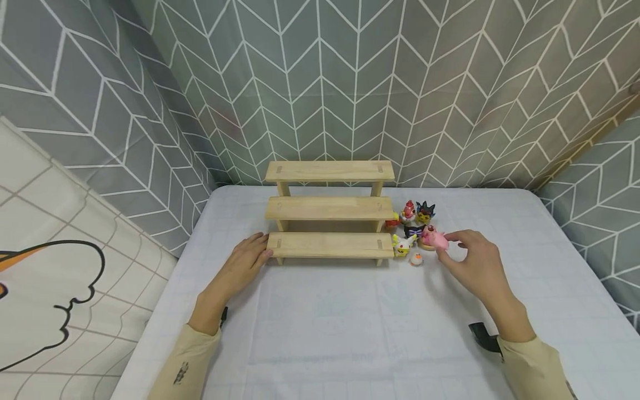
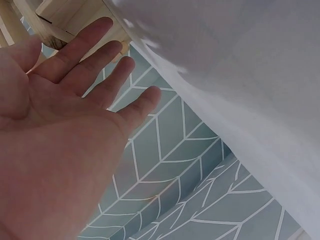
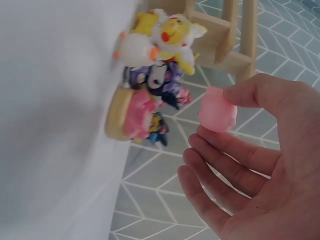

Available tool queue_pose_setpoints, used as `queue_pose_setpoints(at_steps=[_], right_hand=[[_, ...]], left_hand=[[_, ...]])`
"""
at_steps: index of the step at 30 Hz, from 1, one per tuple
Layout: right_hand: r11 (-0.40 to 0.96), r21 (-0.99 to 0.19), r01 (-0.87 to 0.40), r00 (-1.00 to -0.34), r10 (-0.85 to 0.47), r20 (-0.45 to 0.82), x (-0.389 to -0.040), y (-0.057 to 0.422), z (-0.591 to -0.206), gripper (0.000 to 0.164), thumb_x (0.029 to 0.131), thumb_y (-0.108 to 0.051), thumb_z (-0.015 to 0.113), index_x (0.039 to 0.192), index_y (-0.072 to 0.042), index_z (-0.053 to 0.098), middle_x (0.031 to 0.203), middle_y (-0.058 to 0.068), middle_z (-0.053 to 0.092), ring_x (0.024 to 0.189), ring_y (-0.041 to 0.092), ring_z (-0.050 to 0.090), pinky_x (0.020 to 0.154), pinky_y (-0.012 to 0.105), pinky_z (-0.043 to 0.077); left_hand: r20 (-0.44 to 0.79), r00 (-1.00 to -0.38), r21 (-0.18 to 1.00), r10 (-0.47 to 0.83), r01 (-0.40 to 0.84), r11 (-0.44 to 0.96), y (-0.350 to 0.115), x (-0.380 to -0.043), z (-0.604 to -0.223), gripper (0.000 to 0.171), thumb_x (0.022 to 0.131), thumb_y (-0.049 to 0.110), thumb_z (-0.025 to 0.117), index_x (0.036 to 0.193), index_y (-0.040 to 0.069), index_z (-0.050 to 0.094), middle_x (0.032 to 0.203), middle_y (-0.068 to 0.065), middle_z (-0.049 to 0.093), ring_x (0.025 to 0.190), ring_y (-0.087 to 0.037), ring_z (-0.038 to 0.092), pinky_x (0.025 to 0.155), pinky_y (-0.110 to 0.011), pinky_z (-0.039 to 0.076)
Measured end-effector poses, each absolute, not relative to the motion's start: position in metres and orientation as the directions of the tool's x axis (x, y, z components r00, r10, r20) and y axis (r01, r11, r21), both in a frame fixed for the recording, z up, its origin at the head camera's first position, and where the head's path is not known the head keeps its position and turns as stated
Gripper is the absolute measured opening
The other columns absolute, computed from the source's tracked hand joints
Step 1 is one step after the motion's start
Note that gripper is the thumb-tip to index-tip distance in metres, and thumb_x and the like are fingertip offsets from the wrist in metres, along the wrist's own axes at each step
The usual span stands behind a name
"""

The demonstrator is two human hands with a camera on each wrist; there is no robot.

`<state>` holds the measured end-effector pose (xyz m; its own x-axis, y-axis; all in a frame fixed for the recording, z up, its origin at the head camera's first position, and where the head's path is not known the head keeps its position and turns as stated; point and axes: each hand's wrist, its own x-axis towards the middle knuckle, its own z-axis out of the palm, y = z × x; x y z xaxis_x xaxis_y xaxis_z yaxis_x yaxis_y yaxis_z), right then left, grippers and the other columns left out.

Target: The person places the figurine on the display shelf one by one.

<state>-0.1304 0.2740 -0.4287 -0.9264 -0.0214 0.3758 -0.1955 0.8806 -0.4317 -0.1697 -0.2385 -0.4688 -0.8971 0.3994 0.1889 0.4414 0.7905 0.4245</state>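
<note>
1 pink toy figure [image 3: 216,110] sits in our right hand [image 1: 472,264], the grip pinching it between thumb and index finger, just beside a cluster of toys and raised off the white-covered tabletop [image 1: 325,333]. Our left hand [image 1: 245,260] is at the left end of the lowest board of a 3-tier wooden stand [image 1: 330,244]; its grip is relaxed, fingers straight, and we cannot tell how firmly it touches the wood. By the stand's right end we see a white duck [image 3: 136,50] with an orange beak, a white-and-yellow figure [image 3: 172,37], a purple-and-black figure [image 3: 157,77], a pink figure on a beige base [image 3: 140,114], a spiky black-topped figure [image 1: 425,212] and a red-topped figure [image 1: 408,211]. Behind the tabletop hangs a grey chevron-patterned curtain [image 1: 350,83]. Tan sleeves [image 1: 187,361] cover both our forearms.
</note>
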Motion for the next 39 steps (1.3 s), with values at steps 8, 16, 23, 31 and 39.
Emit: queue_pose_setpoints(at_steps=[8, 16, 23, 31, 39], right_hand=[[0.86, -0.429, -0.276, -0.883, -0.051, 0.466, -0.142, 0.255, -0.41, 0.033, 0.088, -0.017, 0.08, 0.111, 0.005, 0.074, 0.111, 0.026, 0.074, 0.097, 0.045, 0.068, 0.08, 0.061, 0.051], [0.81, -0.448, -0.379, -0.839, -0.097, 0.535, -0.161, 0.23, -0.388, 0.027, 0.088, -0.013, 0.08, 0.108, 0.003, 0.074, 0.107, 0.023, 0.074, 0.095, 0.042, 0.071, 0.081, 0.058, 0.052], [0.777, -0.47, -0.419, -0.832, -0.12, 0.542, -0.175, 0.211, -0.372, 0.025, 0.089, -0.015, 0.078, 0.107, 0.002, 0.074, 0.105, 0.021, 0.074, 0.086, 0.035, 0.069, 0.077, 0.047, 0.045], [0.766, -0.494, -0.412, -0.853, -0.133, 0.505, -0.186, 0.192, -0.358, 0.029, 0.093, -0.022, 0.076, 0.11, 0.002, 0.074, 0.109, 0.022, 0.074, 0.088, 0.042, 0.072, 0.082, 0.054, 0.052], [0.699, -0.542, -0.466, -0.845, -0.17, 0.507, -0.199, 0.167, -0.352, 0.029, 0.095, -0.023, 0.078, 0.114, -0.001, 0.076, 0.109, 0.015, 0.077, 0.102, 0.034, 0.071, 0.085, 0.051, 0.061]], left_hand=[[0.214, -0.89, 0.434, 0.402, 0.455, 0.778, -0.238, -0.171, -0.472, 0.04, 0.111, 0.022, 0.053, 0.138, -0.007, 0.063, 0.149, -0.026, 0.058, 0.146, -0.048, 0.046, 0.122, -0.063, 0.035], [0.133, -0.945, 0.588, 0.297, 0.317, 0.744, -0.229, -0.168, -0.47, 0.033, 0.111, 0.021, 0.054, 0.128, -0.005, 0.068, 0.137, -0.025, 0.066, 0.133, -0.043, 0.06, 0.11, -0.059, 0.049], [-0.001, -0.982, 0.732, 0.191, 0.129, 0.669, -0.226, -0.167, -0.467, 0.041, 0.111, 0.026, 0.055, 0.134, -0.007, 0.065, 0.148, -0.028, 0.058, 0.143, -0.047, 0.05, 0.117, -0.061, 0.042], [-0.098, -0.988, 0.833, 0.116, -0.017, 0.553, -0.225, -0.169, -0.472, 0.032, 0.11, 0.026, 0.058, 0.115, -0.004, 0.068, 0.158, -0.025, 0.05, 0.153, -0.045, 0.037, 0.125, -0.061, 0.031], [-0.073, -0.994, 0.815, 0.086, -0.01, 0.58, -0.222, -0.166, -0.474, 0.029, 0.111, 0.024, 0.053, 0.106, -0.001, 0.066, 0.157, -0.026, 0.049, 0.153, -0.046, 0.037, 0.125, -0.062, 0.03]])
